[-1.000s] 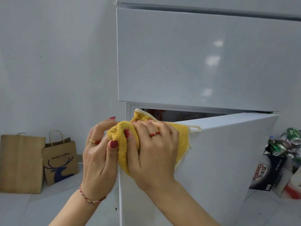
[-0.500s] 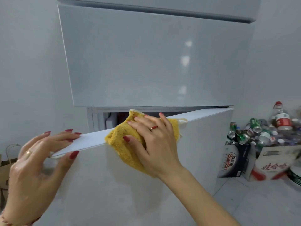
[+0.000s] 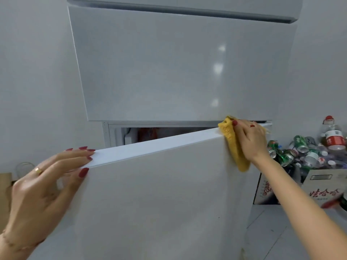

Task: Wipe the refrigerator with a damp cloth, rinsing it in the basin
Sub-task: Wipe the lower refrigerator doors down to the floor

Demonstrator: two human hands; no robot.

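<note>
Cloth [image 3: 234, 145]: yellow, folded, draped over the right end of the top edge of the lower door [image 3: 159, 194], hanging down the door's front face just beside the hinge-side corner. Right hand [image 3: 249, 139]: laid flat over the cloth, fingers spread and curled over the door's top edge, pressing the cloth against the door; a ring shows on 1 finger. Left hand [image 3: 47, 181]: at the door's free left end, fingers extended along the top edge, thumb on the front face below it, pinching the edge loosely; it holds nothing but the door. The door stands ajar, its left end swung out from the fridge [image 3: 178, 62]; a dim interior shows through the gap behind the top edge. The upper door above is closed. Right of the door: boxes [image 3: 323, 190] on the floor heaped with cans [image 3: 300, 145] and bottles [image 3: 332, 134]. Left of the door, low: a brown paper bag [image 3: 5, 194], partly cut off.
</note>
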